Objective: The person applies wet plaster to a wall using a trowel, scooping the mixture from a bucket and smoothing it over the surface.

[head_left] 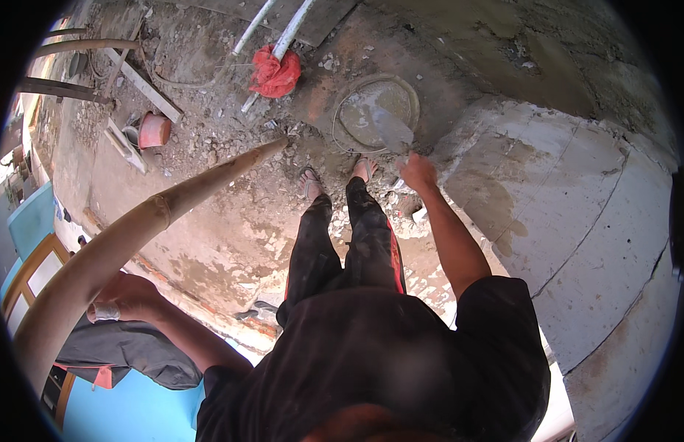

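My right hand [419, 174] is closed around the handle of a trowel. Its flat, wet grey blade [393, 131] reaches over a round basin [413, 99] of grey, wet mix on the ground beyond my feet. My left hand [127, 296] is at the left, beside a thick bamboo pole [165, 208] that slants across the view. The pole hides most of its fingers, so whether they grip it does not show. A pale band or wrapping [104, 312] shows at that hand.
A broad grey slab with cracks [570, 191] lies at my right. Farther off are a reddish bucket [155, 130], a red bag [274, 72] by white pipes [291, 31], boards [146, 87] and rubble. Dark cloth [128, 352] lies over something blue at lower left.
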Demonstrator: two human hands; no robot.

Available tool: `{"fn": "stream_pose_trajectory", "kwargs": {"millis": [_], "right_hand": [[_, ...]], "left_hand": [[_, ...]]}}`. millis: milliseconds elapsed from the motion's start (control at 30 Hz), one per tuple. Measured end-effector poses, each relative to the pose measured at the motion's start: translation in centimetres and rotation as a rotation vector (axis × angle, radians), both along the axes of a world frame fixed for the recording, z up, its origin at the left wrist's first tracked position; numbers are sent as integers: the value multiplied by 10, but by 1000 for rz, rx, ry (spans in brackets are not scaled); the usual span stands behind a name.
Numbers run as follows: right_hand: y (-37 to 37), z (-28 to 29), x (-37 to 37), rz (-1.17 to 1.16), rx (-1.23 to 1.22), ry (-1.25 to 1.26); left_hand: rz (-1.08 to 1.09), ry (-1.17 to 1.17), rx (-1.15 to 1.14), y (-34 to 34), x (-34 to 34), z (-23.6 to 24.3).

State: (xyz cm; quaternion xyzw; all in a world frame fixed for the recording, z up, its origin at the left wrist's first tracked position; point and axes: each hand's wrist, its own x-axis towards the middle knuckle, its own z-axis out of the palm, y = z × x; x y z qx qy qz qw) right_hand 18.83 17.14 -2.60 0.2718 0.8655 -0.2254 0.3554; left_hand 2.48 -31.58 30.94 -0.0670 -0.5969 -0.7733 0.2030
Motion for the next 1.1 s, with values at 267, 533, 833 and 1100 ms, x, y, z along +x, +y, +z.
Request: {"fn": "stream_pose_trajectory", "kwargs": {"millis": [267,533,833,1100], "right_hand": [[34,-38,48,3,-7,-133],[-58,-196,-66,-1014,-800,-99],[-47,-128,-14,-1866,-1503,24],[31,-47,-1,-140,268,-36]], "left_hand": [[186,-57,-606,-37,-29,-18],[381,3,-525,22,-26,-4],[525,-11,-578,30,-27,5],[546,-26,-716,22,-21,9]]}}
